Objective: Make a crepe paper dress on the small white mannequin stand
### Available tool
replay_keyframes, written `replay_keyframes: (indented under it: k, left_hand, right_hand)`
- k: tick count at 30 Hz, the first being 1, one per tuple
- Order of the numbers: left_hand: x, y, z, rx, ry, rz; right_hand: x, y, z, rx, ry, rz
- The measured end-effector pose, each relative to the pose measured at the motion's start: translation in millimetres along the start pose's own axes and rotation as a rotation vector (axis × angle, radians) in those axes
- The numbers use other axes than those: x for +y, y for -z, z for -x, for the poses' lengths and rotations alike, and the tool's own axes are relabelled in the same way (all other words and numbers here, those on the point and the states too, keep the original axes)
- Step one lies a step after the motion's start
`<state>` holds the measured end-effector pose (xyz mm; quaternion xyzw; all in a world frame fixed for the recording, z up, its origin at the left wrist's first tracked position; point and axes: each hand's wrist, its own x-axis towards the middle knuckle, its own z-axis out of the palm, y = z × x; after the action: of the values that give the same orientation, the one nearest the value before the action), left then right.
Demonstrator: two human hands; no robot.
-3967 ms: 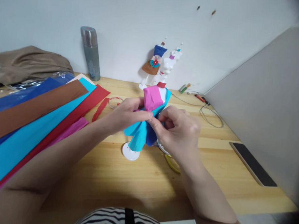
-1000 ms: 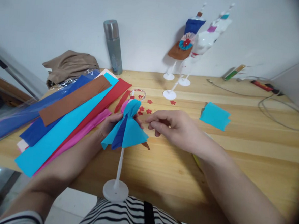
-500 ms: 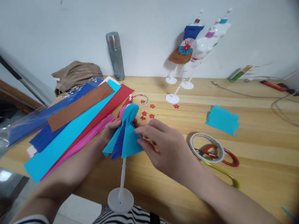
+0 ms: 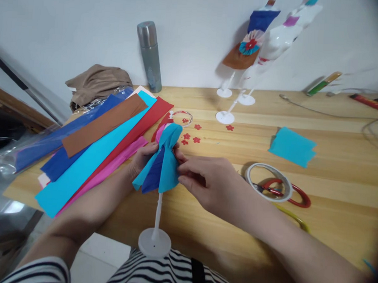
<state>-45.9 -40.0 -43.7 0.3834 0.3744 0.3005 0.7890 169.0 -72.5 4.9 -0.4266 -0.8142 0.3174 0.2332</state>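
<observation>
A small mannequin on a white stand (image 4: 155, 242) wears a light blue and dark blue crepe paper dress (image 4: 158, 171), with pink and red paper near its top. My left hand (image 4: 146, 155) is closed round the mannequin's upper body from the left and behind; part of its fingers is hidden by the paper. On the right side, my right hand (image 4: 202, 176) pinches the edge of the light blue skirt between thumb and fingers. The stand's base hangs in front of the table's near edge, over my striped shirt.
Paper strips (image 4: 103, 127) lie at the left, near a brown cloth (image 4: 99, 82) and a flask (image 4: 151, 58). Red paper flowers (image 4: 196, 140) lie behind the dress. At right are a tape roll (image 4: 249, 179), scissors (image 4: 302, 197) and blue paper (image 4: 293, 147). Mannequins (image 4: 278, 40) stand behind.
The camera view has shifted, so the background sits higher and further right. My right hand has drawn the skirt's right side inward, and the skirt looks narrower.
</observation>
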Motion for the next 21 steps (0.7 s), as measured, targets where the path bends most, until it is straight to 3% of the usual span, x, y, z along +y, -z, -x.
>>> replay_keyframes:
  k: [4,9,14,18,21]
  left_hand:
    - [-12.6,4.7,-34.0,0.012,-0.023,0.128]
    - [-12.4,2.8,-29.7,-0.059,-0.055,0.174]
    - [-12.1,4.2,-31.5,-0.028,-0.039,0.142]
    - [-16.8,11.8,-36.1,-0.061,-0.088,0.12]
    - [-18.5,12.9,-36.5,-0.078,-0.101,0.131]
  right_hand:
    - [-2.9,3.0,-1.9,-0.126,-0.069,0.07]
    - [-0.9,5.7,-0.5,-0.155,-0.091,0.15]
    - [1.2,15.9,3.7,0.052,-0.067,0.11]
    - [1.9,14.6,4.0,0.22,0.072,0.037]
    - [4.7,8.3,3.6,0.259,0.183,0.045]
